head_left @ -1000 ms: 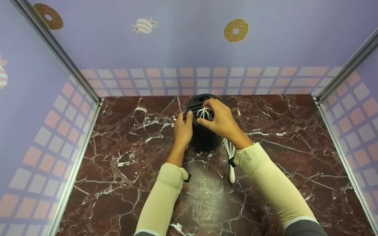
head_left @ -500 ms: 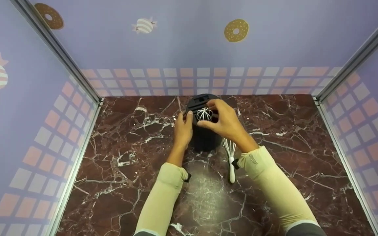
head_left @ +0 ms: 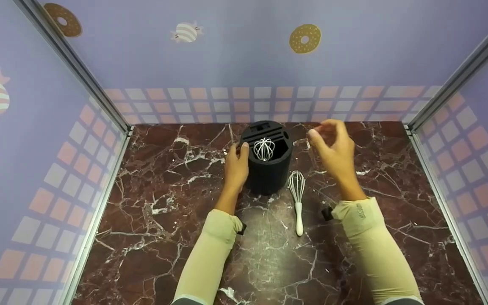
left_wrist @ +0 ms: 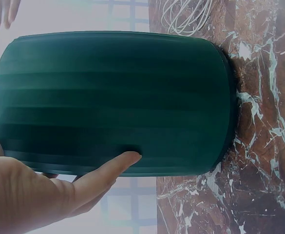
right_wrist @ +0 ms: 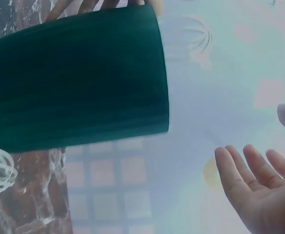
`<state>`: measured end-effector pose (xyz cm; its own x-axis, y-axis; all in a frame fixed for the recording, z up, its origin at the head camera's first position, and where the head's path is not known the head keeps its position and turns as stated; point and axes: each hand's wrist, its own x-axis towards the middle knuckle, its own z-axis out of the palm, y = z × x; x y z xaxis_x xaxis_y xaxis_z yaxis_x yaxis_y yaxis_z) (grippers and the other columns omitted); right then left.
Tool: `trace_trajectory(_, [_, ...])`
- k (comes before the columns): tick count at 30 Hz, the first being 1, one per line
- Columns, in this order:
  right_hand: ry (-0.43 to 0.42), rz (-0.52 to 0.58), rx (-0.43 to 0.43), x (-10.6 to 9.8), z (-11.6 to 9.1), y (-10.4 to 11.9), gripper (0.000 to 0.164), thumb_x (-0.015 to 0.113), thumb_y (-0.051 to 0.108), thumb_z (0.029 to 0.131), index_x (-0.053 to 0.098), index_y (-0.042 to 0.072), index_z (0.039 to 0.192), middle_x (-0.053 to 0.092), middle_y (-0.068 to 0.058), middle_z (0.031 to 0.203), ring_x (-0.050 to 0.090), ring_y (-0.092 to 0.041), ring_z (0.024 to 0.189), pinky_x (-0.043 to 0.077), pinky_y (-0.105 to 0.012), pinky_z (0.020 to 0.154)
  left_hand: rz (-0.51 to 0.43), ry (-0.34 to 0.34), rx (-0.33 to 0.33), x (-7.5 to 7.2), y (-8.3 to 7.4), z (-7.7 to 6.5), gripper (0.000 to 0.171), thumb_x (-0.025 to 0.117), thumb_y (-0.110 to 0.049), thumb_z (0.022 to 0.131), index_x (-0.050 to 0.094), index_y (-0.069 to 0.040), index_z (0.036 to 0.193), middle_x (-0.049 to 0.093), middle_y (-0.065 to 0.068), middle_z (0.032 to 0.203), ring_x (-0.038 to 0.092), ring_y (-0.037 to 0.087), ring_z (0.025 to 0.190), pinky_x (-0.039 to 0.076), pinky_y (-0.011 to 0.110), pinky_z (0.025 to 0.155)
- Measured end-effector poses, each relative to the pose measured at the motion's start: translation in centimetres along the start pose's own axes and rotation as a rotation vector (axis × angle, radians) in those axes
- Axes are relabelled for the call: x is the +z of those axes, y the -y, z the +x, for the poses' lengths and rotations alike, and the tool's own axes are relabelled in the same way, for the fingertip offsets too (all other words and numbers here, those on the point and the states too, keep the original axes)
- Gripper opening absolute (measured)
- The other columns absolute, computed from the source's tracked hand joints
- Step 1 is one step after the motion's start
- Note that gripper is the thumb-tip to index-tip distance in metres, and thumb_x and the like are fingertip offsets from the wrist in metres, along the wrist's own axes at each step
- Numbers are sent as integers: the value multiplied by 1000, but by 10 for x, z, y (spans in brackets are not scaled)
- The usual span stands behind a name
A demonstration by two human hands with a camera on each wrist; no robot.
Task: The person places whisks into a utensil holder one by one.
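A dark cylindrical utensil holder (head_left: 268, 180) with a slotted top stands upright near the back of the table; it looks green in both wrist views. My left hand (head_left: 236, 169) rests against its left side, thumb by the rim and one finger (left_wrist: 115, 165) stretched along the wall. Wire loops of a whisk (head_left: 264, 149) stick up from the holder's front opening, its handle hidden inside. Right of the holder, my right hand (head_left: 338, 152) is raised with nothing in it, fingers (right_wrist: 256, 170) loosely bent. A second whisk (head_left: 298, 203) with a white handle lies between holder and right forearm.
The reddish-brown marbled table (head_left: 163, 237) is bounded by purple walls with printed tiles, sweets and doughnuts. The back wall (head_left: 235, 55) rises close behind the holder. Metal strips (head_left: 112, 169) edge the table at the sides.
My right hand has let go of the whisk in the holder and moved away to the right, uncovering the holder's top and the whisk on the table. My left hand has stayed put.
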<state>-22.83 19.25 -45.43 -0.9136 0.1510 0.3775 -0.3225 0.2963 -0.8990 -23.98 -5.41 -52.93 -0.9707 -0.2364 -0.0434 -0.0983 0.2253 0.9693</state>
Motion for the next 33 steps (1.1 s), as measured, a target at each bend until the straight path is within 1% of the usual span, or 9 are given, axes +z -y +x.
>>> trace_trajectory(3, [-21, 57, 57, -7, -8, 0, 34, 72, 12, 96, 56, -7, 120, 68, -16, 102, 72, -11, 82, 62, -25, 72, -14, 6, 7, 1, 1, 0, 54, 47, -44, 107, 51, -7, 146, 57, 17, 143, 57, 31, 133, 47, 43, 111])
trace_trajectory(6, [-3, 77, 143, -13, -17, -6, 37, 70, 12, 97, 54, -11, 121, 67, -19, 102, 72, -10, 75, 63, -29, 68, -31, 5, 8, 1, 1, 1, 54, 47, -43, 107, 51, -7, 146, 57, 17, 143, 57, 31, 133, 47, 43, 111])
trace_trajectory(10, [55, 18, 282, -22, -30, -44, 44, 69, 24, 99, 54, -8, 126, 69, -23, 106, 70, -7, 68, 62, -28, 63, -35, 1, 7, 1, 2, 0, 54, 47, -44, 107, 51, -6, 146, 58, 17, 143, 58, 31, 132, 47, 43, 111])
trace_trajectory(14, [140, -59, 402, -29, -47, -88, 48, 67, 36, 100, 55, -2, 127, 69, -16, 102, 69, -6, 66, 61, -26, 60, -32, -1, 8, 2, 2, 0, 54, 47, -43, 107, 52, -6, 145, 59, 18, 142, 58, 31, 131, 47, 43, 111])
trace_trajectory(17, [195, -54, 482, -28, -63, -111, 51, 66, 41, 100, 55, -2, 125, 68, -16, 101, 69, -14, 68, 64, -37, 65, -19, -10, 9, 1, 2, 1, 54, 48, -43, 106, 53, -6, 145, 59, 18, 141, 59, 32, 130, 47, 44, 111])
trace_trajectory(21, [251, -50, 585, -23, -85, -131, 58, 66, 51, 97, 56, 1, 124, 65, -26, 107, 71, -32, 75, 63, -53, 70, -9, -17, 9, 1, 1, 1, 54, 48, -44, 107, 52, -6, 145, 58, 18, 142, 58, 32, 131, 47, 44, 111])
trace_trajectory(23, [292, -66, 628, -19, -94, -136, 60, 65, 53, 96, 55, 3, 126, 65, -27, 108, 73, -37, 78, 63, -53, 70, -10, -18, 9, 1, 1, 2, 55, 48, -43, 107, 52, -5, 145, 59, 18, 142, 58, 32, 131, 47, 43, 111])
trace_trajectory(27, [327, -90, 663, -8, -108, -142, 55, 68, 48, 97, 56, 3, 126, 69, -26, 104, 74, -33, 76, 63, -49, 63, -17, -14, 2, 1, 1, 1, 55, 48, -43, 107, 52, -5, 146, 59, 18, 142, 58, 32, 132, 46, 43, 112])
trace_trajectory(33, [311, -182, 596, 7, -122, -144, 48, 72, 44, 94, 62, 1, 114, 70, -17, 90, 71, -24, 63, 60, -39, 50, -26, -7, 5, 1, 0, 0, 54, 48, -43, 106, 52, -5, 145, 60, 18, 142, 58, 32, 132, 47, 43, 111])
